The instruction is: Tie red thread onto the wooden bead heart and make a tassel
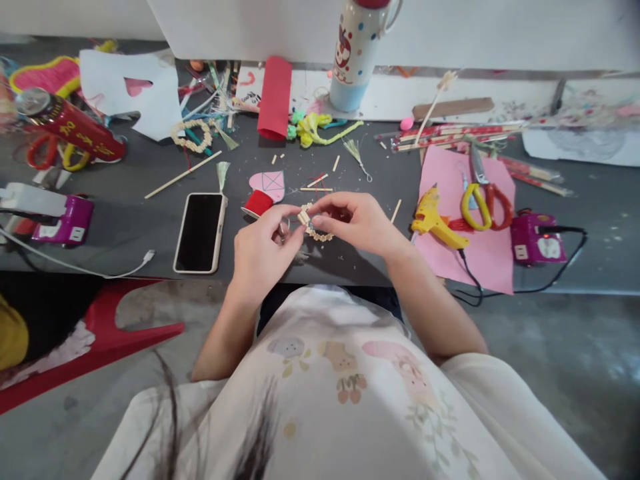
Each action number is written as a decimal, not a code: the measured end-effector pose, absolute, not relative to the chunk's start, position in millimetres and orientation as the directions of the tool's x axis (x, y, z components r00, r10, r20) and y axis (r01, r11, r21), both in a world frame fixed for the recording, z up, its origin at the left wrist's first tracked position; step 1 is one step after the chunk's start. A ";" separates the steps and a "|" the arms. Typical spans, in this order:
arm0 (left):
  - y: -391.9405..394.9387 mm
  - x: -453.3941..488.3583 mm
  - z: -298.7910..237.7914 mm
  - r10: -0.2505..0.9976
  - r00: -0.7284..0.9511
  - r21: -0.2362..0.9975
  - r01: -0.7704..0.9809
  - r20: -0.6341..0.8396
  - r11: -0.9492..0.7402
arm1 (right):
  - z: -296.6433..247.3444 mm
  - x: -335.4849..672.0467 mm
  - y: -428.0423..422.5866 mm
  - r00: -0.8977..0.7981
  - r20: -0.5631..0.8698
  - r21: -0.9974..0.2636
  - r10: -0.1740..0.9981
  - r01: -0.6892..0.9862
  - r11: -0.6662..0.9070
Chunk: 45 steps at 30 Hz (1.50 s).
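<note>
Both my hands meet over the front edge of the dark table (130,200). My left hand (263,250) and my right hand (357,223) pinch a small ring of short beige wooden pieces (315,227) between their fingertips, holding it just above the tabletop. A red thread spool (259,203) and a pink heart-shaped cutout (270,183) lie just left of my hands. Short wooden sticks (317,181) are scattered behind them.
A phone (201,231) lies face up at the left. A yellow glue gun (436,220) and yellow-red scissors (485,200) rest on pink paper (480,260) at the right. A dotted bottle (357,50), a red paper roll (275,97), a red can (70,123) and another beige ring (193,135) stand farther back.
</note>
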<state>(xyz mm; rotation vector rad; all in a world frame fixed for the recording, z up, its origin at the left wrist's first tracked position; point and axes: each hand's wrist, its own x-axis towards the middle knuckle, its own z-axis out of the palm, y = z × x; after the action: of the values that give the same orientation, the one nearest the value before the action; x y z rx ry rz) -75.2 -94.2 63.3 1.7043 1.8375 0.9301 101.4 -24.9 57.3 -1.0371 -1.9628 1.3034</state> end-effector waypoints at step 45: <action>-89.1 -29.2 49.5 0.986 0.136 0.863 0.481 0.099 -0.153 | 35.7 136.3 -55.3 -0.270 0.031 -0.975 0.962 -0.222 -0.031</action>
<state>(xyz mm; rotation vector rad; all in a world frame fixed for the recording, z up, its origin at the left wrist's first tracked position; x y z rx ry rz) -29.2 -89.1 49.5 1.7311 1.4226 0.9360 136.3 -55.3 35.7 -0.8956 -1.2300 1.5058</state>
